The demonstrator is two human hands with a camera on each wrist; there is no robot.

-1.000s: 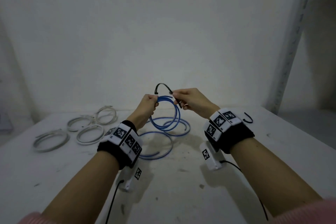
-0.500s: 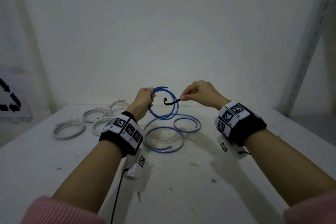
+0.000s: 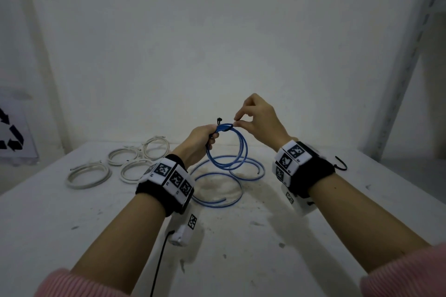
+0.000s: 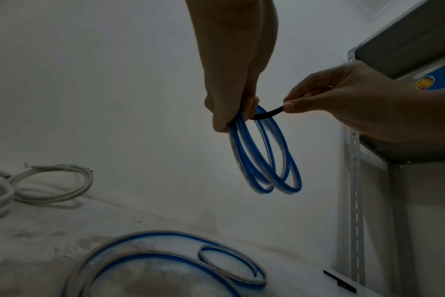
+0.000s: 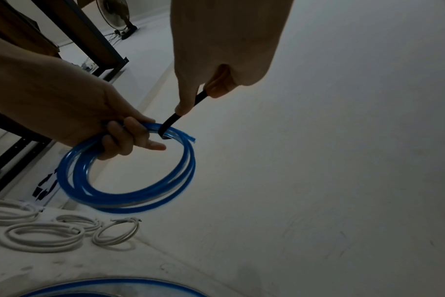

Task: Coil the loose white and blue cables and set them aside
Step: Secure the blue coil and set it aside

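Head view: left hand (image 3: 200, 140) grips a blue coil (image 3: 228, 149) above the table (image 3: 241, 236) — right hand (image 3: 255, 118) pinches a black tie (image 4: 267, 114) round it. If the pinch slips, the coil may spring loose.

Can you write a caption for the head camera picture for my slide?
Left hand grips a coiled blue cable while right hand pinches a thin black tie around it.
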